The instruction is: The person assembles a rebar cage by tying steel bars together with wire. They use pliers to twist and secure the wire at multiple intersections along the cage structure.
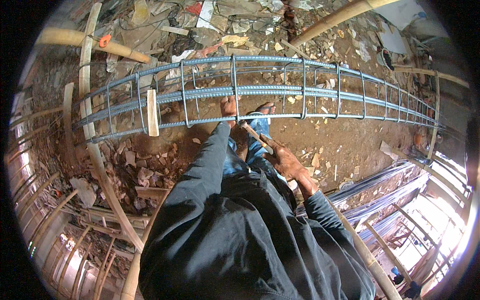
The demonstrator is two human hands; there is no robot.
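A long rebar cage [270, 91] of ribbed steel bars with square stirrups stretches across in front of me. My left hand [228, 107] is inside the cage between the middle and near bars, closed at a stirrup; what its fingers grip is partly hidden. In my right hand [287, 161], on the near side, is a slim hand tool with a pale handle [258, 138]. The tool's dark tip meets the near bar beside my left hand, at the foot of that stirrup. A short wood strip [152, 113] rests upright against the cage to the left.
Wooden posts [102, 170] at the left and a thin post [433, 117] at the right stand by the cage's ends. Broken rubble [145, 175] litters the dirt floor. Bundles of long steel bars [380, 197] lie at the lower right. An orange tool [104, 40] sits on a bamboo pole [125, 50].
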